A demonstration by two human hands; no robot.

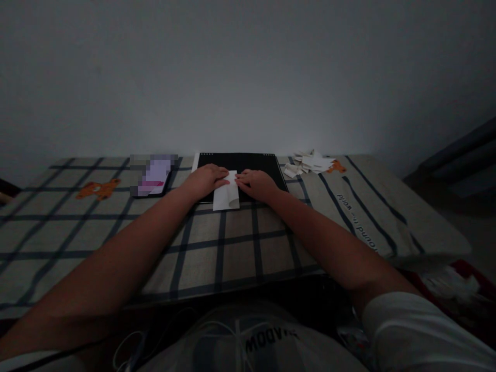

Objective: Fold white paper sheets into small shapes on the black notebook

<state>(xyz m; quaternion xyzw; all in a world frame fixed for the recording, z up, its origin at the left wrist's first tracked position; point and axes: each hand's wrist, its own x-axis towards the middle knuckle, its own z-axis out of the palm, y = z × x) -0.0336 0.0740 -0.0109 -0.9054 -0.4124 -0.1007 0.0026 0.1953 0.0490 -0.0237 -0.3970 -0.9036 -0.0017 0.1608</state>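
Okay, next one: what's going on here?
A person has both hands on a white paper strip over a black board, the left hand and right hand at its far part. The strip's near end pokes past the board's edge, its right side curling. A phone lies to the left, and a pile of paper pieces to the right.

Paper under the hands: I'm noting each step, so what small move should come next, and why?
Probably slide the right hand along the paper toward the body and press gently: its near right part looks curled up, while the right and left hand are both at its far part, above the black pad.
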